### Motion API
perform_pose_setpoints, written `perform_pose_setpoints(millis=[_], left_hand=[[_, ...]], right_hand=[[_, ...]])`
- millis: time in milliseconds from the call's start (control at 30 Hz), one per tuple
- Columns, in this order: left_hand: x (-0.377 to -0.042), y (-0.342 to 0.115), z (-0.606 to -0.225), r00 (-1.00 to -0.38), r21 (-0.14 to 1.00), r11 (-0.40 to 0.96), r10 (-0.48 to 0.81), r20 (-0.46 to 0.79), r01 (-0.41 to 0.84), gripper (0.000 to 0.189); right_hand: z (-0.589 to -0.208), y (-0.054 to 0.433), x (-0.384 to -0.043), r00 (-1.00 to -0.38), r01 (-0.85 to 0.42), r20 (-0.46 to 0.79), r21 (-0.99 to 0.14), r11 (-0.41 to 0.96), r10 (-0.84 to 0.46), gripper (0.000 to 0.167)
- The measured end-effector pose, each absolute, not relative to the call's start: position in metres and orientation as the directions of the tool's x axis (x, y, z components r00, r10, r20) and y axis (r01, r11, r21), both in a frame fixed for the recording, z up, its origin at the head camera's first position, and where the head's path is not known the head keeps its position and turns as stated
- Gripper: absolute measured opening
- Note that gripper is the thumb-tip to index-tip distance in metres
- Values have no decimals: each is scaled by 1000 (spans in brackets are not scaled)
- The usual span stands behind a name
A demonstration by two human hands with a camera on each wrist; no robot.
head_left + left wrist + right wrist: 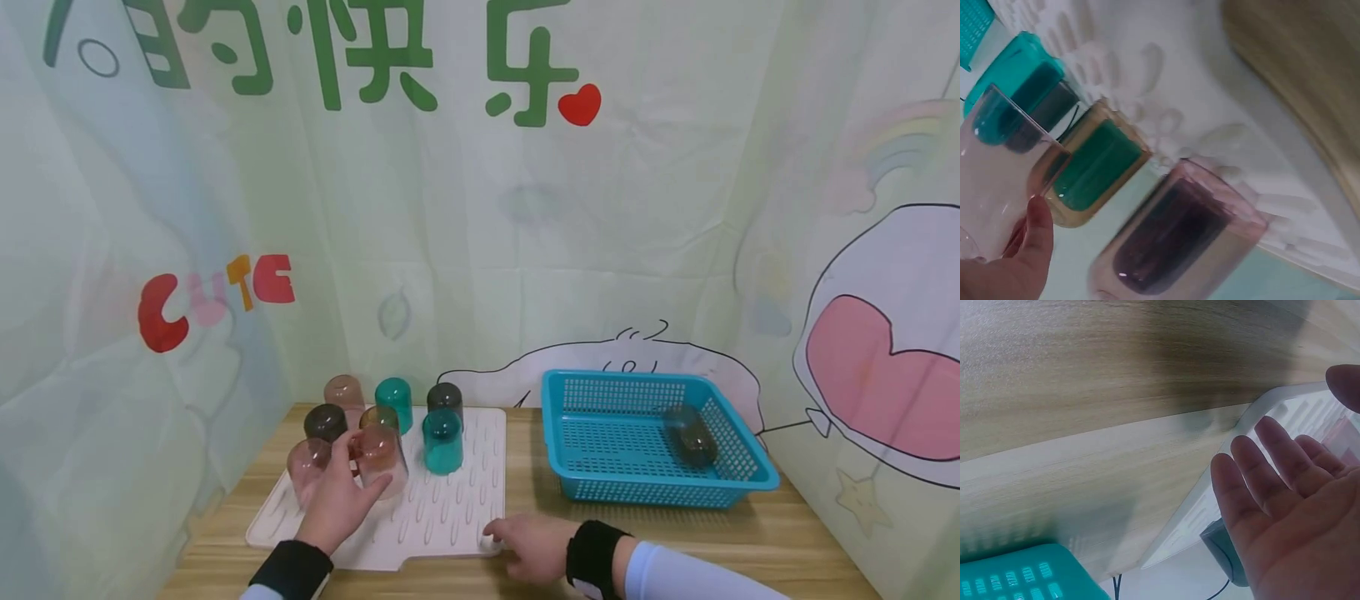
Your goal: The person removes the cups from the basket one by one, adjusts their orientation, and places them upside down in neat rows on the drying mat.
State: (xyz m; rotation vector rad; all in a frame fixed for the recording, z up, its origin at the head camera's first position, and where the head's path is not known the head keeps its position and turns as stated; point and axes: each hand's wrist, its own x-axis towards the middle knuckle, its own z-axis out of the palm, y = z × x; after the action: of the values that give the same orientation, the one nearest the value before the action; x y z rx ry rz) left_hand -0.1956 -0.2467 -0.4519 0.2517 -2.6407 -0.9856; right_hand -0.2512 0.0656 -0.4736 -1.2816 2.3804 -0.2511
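Observation:
My left hand (339,500) pinches a clear pinkish glass cup (384,462) held upside down over the white ribbed drying mat (457,533). Seen in the left wrist view, the thumb lies against this cup (997,169); whether its rim touches the mat, I cannot tell. Around it other cups stand inverted: a pink cup (303,467) beside the hand, a dark cup (326,423), an amber cup (381,415) partly hidden, and a teal cup (442,450). At the mat's front right corner is my right hand (536,543), fingers extended (1269,481), holding nothing.
Farther back on the mat stand another pink cup (343,393), a teal cup (396,400) and a grey cup (447,395). A blue perforated basket (645,492) sits right on the wooden table (795,550), a dark glass (693,442) inside. Printed curtains hang behind.

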Motion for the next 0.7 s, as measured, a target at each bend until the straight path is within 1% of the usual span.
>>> perform_pose_setpoints(millis=[133, 367, 533, 700], left_hand=[[-196, -255, -460, -932, 635, 769, -280, 229, -75, 88], [-196, -265, -472, -932, 607, 787, -294, 214, -109, 86], [-198, -268, -475, -938, 609, 783, -293, 185, -124, 87], [-197, -267, -475, -941, 586, 801, -281, 187, -123, 86]], right_hand=[[-471, 66, -250, -481, -749, -295, -352, 562, -826, 48], [-469, 68, -248, -457, -774, -285, -341, 534, -843, 48], [-468, 68, -248, -462, -759, -302, -352, 548, -834, 49], [-469, 68, -249, -472, -747, -309, -356, 561, -825, 49]])
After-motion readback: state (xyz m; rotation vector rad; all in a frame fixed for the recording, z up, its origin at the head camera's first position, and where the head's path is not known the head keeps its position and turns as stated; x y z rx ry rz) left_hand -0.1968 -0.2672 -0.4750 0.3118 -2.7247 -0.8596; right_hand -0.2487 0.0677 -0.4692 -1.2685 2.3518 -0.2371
